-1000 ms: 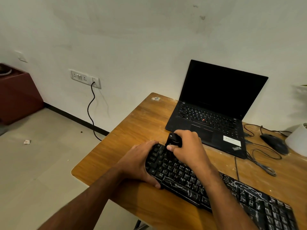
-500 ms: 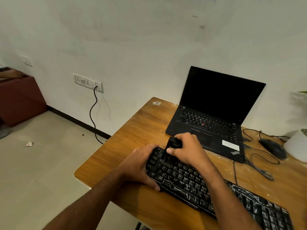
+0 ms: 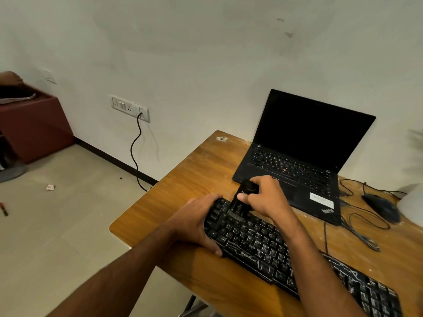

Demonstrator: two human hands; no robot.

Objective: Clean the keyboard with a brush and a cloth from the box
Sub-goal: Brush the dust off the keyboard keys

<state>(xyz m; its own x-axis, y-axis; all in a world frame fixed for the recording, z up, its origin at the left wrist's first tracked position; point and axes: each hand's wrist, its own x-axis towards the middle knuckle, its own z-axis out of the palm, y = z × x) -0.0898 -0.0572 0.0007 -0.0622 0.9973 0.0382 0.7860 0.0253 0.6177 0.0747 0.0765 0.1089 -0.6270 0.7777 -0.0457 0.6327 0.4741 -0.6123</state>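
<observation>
Right hand (image 3: 266, 197) curled around a black brush (image 3: 242, 197), thumb pressed on its side, bristles down on the top-left keys of the keyboard (image 3: 263, 245). Left hand (image 3: 196, 223) wrapped over the keyboard's left end, fingers along the far edge, thumb hooked on the near edge. Black keyboard lying slantwise across the wooden surface (image 3: 183, 179), left end near the left edge, right end running off toward the lower right.

No box or cloth to be made out.

Just beyond the right hand, an open black laptop (image 3: 304, 156) with a dark screen, its front edge close behind the brush. To the right of the laptop, a black mouse (image 3: 381, 207) with looped cables (image 3: 361, 229) beside it. Pale scuffs and a small white mark at the far corner of the surface.

White wall behind, with a socket panel (image 3: 130, 108) and a black cord (image 3: 136, 154) hanging to the tiled floor. Reddish-brown cabinet (image 3: 32, 126) at far left; small scraps on the floor near it.
</observation>
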